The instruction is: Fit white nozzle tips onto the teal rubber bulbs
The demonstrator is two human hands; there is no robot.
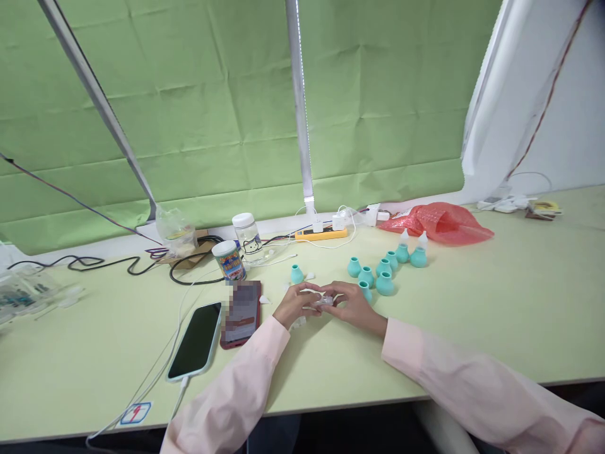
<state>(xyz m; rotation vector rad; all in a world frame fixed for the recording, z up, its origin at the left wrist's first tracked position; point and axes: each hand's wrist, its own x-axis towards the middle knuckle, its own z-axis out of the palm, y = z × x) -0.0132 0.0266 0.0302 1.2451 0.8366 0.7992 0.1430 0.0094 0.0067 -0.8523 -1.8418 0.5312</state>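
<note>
Between both hands, just above the table, is a small clear plastic piece; its exact kind is too small to make out. My left hand pinches it from the left, and my right hand grips it from the right. Close to my right hand stand several turquoise bulbs with open necks, one partly hidden behind the hand. Two more turquoise bulbs farther back carry pointed translucent tips. A single turquoise bulb stands behind my left hand, beside a small white tip. Another white tip lies to the left.
Left of my hands lie a red-edged phone and a pale-cased phone on a cable. Behind them stand a labelled jar and a clear bottle. A yellow power strip and red bubble wrap lie along the back.
</note>
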